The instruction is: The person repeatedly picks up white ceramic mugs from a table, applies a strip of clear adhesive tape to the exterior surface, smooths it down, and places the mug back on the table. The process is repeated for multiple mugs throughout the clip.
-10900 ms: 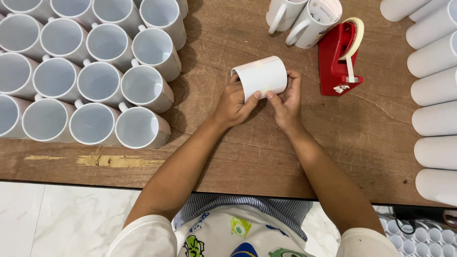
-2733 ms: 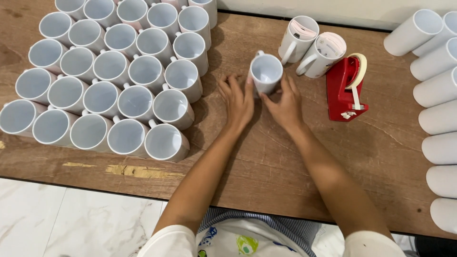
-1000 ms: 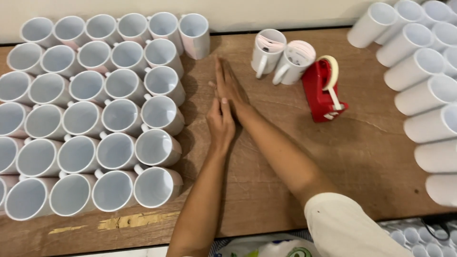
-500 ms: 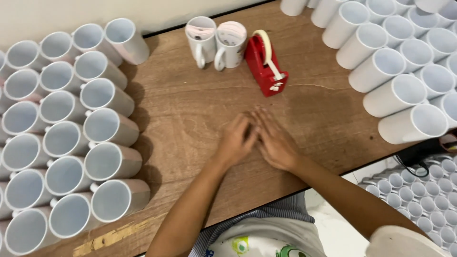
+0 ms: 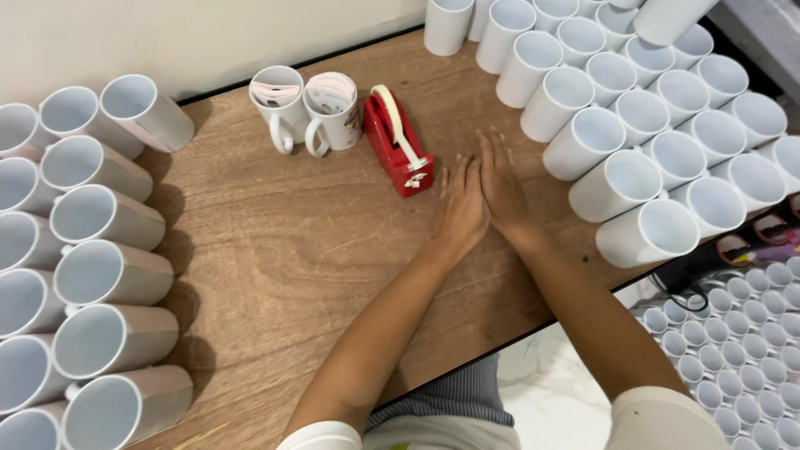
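My left hand point(image 5: 461, 208) and my right hand point(image 5: 500, 185) lie flat side by side on the wooden table point(image 5: 308, 250), fingers stretched out, holding nothing. A red tape dispenser point(image 5: 397, 142) stands just left of my left hand. Two white mugs point(image 5: 308, 108) with rolled printed paper inside stand upright to the left of the dispenser. A block of several plain white mugs point(image 5: 642, 125) rises right of my right hand, its nearest mug close to my fingertips.
Several white mugs point(image 5: 92, 275) fill the table's left side, their openings toward me. More white cups point(image 5: 733, 342) sit packed on the floor at the lower right, below the table edge. A pale wall point(image 5: 208, 33) runs behind the table.
The view has swung right. My hands let go of the mug held earlier, and now rest flat next to the tape dispenser, nearer the right-hand mugs.
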